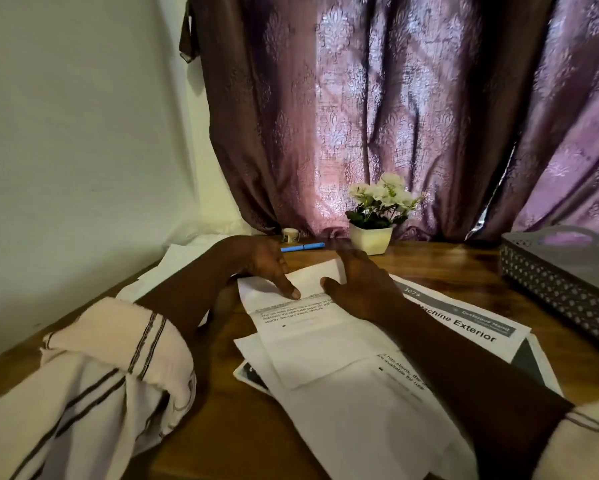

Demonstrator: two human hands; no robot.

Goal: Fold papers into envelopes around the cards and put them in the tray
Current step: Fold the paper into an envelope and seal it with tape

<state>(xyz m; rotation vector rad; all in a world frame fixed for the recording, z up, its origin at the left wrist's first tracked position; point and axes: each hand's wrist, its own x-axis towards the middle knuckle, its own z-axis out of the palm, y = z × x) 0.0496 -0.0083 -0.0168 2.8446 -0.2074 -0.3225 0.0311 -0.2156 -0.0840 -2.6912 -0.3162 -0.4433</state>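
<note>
Both the left hand (pixel 266 268) and the right hand (pixel 362 285) are pressed flat, fingers relaxed, on the folded far end of the paper (pixel 308 334) on the table (pixel 228 431); the tray (pixel 550 285) is set well apart.

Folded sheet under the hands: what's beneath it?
Under the folded sheet lie more papers: the Machine Exterior page sticks out right, a dark-printed corner left. Whether a card sits inside its fold is hidden.
</note>
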